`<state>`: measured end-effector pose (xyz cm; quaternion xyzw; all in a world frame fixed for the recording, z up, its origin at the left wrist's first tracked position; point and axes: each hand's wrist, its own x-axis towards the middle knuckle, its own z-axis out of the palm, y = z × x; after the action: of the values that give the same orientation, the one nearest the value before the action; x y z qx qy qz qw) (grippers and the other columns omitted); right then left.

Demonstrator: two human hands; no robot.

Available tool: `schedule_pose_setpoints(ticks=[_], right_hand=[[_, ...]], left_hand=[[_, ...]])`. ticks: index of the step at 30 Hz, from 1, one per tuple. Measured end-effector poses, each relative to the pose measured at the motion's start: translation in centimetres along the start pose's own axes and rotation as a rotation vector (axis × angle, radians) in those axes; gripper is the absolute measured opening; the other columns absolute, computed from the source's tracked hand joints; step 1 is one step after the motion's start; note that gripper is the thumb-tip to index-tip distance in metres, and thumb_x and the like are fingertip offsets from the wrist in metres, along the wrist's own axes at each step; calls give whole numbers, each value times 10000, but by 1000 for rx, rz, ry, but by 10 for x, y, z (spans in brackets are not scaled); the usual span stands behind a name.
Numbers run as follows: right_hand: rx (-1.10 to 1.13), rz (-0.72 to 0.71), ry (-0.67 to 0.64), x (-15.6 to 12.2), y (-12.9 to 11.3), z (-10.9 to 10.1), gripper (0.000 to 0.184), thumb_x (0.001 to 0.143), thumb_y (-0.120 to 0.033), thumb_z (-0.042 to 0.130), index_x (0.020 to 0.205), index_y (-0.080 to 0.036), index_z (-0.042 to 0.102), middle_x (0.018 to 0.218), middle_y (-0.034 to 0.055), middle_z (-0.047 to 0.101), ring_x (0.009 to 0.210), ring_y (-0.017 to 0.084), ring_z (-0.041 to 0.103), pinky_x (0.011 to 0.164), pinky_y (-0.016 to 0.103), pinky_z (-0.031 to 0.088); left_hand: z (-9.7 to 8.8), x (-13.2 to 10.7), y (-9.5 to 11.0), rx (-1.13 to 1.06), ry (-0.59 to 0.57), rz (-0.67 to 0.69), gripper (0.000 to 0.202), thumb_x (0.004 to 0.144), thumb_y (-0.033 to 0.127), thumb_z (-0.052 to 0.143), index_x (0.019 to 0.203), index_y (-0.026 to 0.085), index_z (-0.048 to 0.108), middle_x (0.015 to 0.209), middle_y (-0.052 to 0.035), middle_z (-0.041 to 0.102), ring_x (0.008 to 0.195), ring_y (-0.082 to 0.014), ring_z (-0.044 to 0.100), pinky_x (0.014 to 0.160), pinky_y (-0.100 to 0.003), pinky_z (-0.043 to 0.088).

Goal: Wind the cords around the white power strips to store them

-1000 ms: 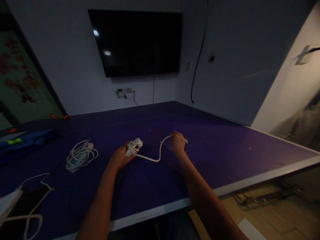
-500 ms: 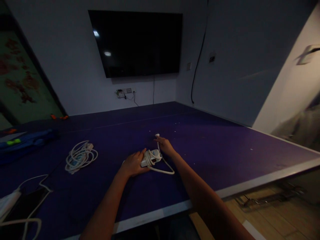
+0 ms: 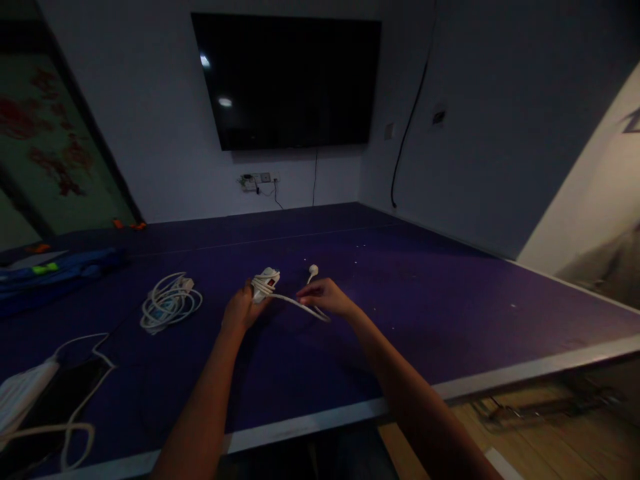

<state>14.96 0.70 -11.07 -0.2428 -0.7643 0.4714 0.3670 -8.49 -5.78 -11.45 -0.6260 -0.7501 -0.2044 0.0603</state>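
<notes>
My left hand (image 3: 242, 308) grips a white power strip (image 3: 271, 275), held tilted above the purple tabletop. Several turns of its white cord (image 3: 290, 300) are wound round the strip. From there a loose length runs to the right and loops back. My right hand (image 3: 325, 295) is closed, with thumb and fingertips pinching this cord. Just beyond those fingers, the cord's white plug (image 3: 313, 269) sticks up near the table surface.
A second coiled white cord (image 3: 170, 303) lies to the left. Nearer, a white power strip (image 3: 27, 393) rests by a dark flat object (image 3: 65, 400). Blue cloth (image 3: 65, 267) lies far left. The table's pale front edge (image 3: 300, 427) runs before me; a TV (image 3: 295, 83) hangs behind.
My left hand has raised and tilted the power strip, moving it left. My right hand has shifted from beside the plug to the cord. The camera view has turned slightly left.
</notes>
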Motion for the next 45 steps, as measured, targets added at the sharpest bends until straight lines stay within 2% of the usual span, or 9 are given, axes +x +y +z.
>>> schedule_pose_setpoints(ticks=[5, 8, 12, 15, 17, 24, 30, 40, 45], right_hand=[[173, 133, -147, -7, -11, 13, 499, 660, -398, 736, 1077, -128, 689, 771, 67, 721, 575, 130, 644, 550, 243, 511], [148, 132, -214, -7, -12, 15, 487, 667, -317, 730, 1117, -141, 671, 809, 64, 725, 540, 115, 631, 523, 232, 505], [-130, -24, 4, -3, -11, 15, 281, 811, -201, 546, 1040, -154, 702, 804, 57, 724, 551, 114, 616, 550, 239, 493], [-445, -170, 209, -1, -11, 16, 286, 826, -106, 484, 961, -183, 724, 869, 65, 721, 759, 159, 648, 726, 282, 496], [-621, -233, 277, -2, -13, 17, 317, 845, -79, 459, 976, -203, 720, 932, 73, 710, 885, 177, 627, 819, 302, 461], [-950, -253, 396, -9, -17, 14, 268, 925, -230, 465, 1063, -274, 691, 1005, 68, 677, 939, 207, 541, 838, 347, 324], [-906, -305, 322, -6, -7, 7, 247, 927, -280, 481, 1039, -287, 700, 978, 42, 681, 910, 181, 526, 840, 327, 274], [-705, -284, 184, 0, 1, -2, 182, 877, -224, 566, 941, -271, 730, 968, 32, 712, 947, 174, 590, 873, 339, 298], [-465, -309, 100, 4, 2, -7, 167, 858, -240, 575, 883, -228, 740, 902, 40, 726, 866, 158, 645, 845, 306, 410]], left_hand=[[3, 1, -2, -38, -61, -8, 740, 813, 608, 477, 1331, 85, 400, 1146, -202, 635, 1028, -279, 625, 799, -303, 452], [7, 1, -1, -9, -41, 3, 758, 805, 592, 504, 1350, 81, 378, 1171, -214, 621, 1055, -286, 612, 830, -313, 443], [11, -2, 3, 25, -33, 48, 783, 799, 603, 504, 1357, 69, 371, 1171, -222, 618, 1070, -290, 606, 839, -316, 442], [15, -4, 9, 21, -86, 81, 808, 787, 625, 506, 1368, 84, 358, 1132, -202, 640, 1030, -277, 628, 791, -296, 451], [16, -6, 15, 12, -100, 117, 807, 786, 619, 513, 1378, 97, 347, 1144, -195, 637, 1032, -271, 629, 788, -292, 451], [12, -17, 34, -84, -220, 257, 794, 768, 603, 542, 1398, 154, 363, 1240, -167, 600, 1100, -289, 593, 873, -323, 430], [13, -21, 41, -93, -294, 397, 816, 719, 649, 566, 1376, 192, 406, 1203, -132, 628, 1070, -279, 602, 855, -331, 446], [3, -27, 51, 5, -234, 589, 751, 666, 699, 592, 1186, 158, 558, 1010, -136, 655, 945, -294, 621, 852, -376, 462], [2, -29, 50, 65, -139, 702, 780, 666, 737, 548, 1128, 109, 585, 1011, -160, 633, 966, -300, 598, 897, -408, 451]])
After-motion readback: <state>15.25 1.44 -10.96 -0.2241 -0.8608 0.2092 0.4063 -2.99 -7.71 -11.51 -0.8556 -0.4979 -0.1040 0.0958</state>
